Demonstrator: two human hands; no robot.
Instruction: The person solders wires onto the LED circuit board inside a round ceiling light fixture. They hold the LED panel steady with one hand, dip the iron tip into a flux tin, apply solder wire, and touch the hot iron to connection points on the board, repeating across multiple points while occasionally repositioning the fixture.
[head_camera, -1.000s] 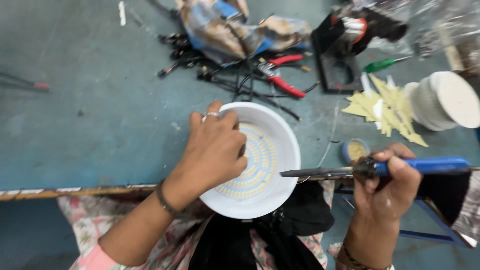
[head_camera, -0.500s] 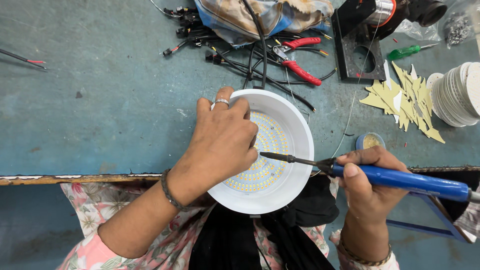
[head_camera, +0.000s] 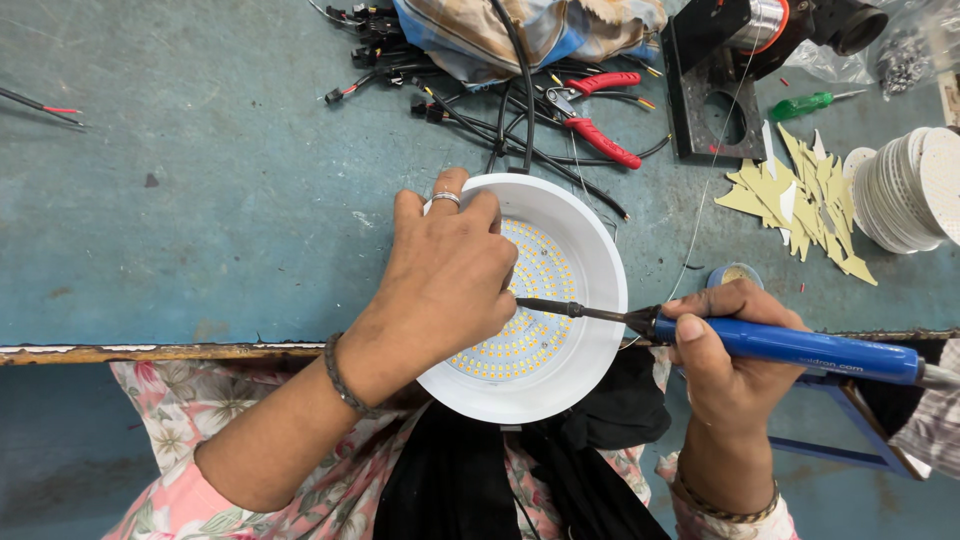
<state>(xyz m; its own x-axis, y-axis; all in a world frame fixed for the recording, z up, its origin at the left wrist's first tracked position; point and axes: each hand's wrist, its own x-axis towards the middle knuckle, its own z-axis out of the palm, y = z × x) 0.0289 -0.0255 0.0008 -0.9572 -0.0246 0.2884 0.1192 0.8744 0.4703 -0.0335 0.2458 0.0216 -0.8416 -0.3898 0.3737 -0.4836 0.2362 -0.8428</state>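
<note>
Left hand (head_camera: 445, 275) gripped the white LED housing (head_camera: 590, 250); right hand (head_camera: 730, 350) clasped the blue soldering iron (head_camera: 800, 345), tip inside on the board.

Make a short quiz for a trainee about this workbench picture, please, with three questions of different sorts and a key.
1. True or false: the right hand holds a blue-handled soldering iron whose tip reaches inside the white round lamp housing.
2. Multiple choice: what does the left hand rest on? A) the red-handled pliers B) the white round lamp housing C) the green screwdriver
3. Fill in: the stack of white round discs lies at the ___ edge of the view.

Key: 1 true; 2 B; 3 right. The LED board shows inside the housing, under the iron's tip.
</note>
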